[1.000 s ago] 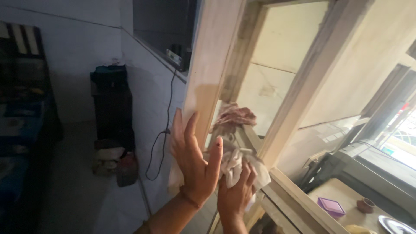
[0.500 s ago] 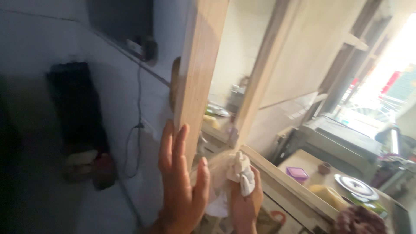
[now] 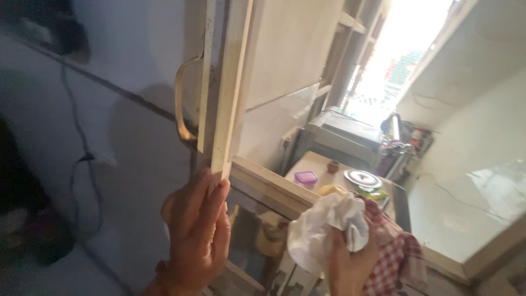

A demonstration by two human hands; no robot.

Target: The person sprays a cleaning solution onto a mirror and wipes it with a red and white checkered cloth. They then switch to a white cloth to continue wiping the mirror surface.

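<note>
— Wooden frame first: what is standing at the middle of the view?

— A pale window frame (image 3: 226,87) is standing upright there, its edge turned toward the camera. Everything else I am placing against it.

— What is lying to the left of it?

— A dark cable (image 3: 76,142) is hanging down the grey wall (image 3: 126,131), well left of the frame. A curved metal handle (image 3: 181,104) is sitting just beside the frame's left edge.

— And the hands?

— The left hand (image 3: 196,233) is pressing against the frame's lower end, fingers (image 3: 211,200) stretched out nearly straight and together, gripping nothing. Below and to the right of the frame, the right hand (image 3: 348,263) is bunching a white cloth (image 3: 323,230), fingers curled closed around it. A red checked cloth (image 3: 394,257) is hanging beside that hand, touching the white one.

— Anything beyond the frame?

— Further right, past the sill (image 3: 268,183), a table (image 3: 315,164) is carrying a purple box (image 3: 306,177) and a plate (image 3: 362,178). Bright daylight is pouring through a doorway (image 3: 405,49) far to the frame's right.
</note>
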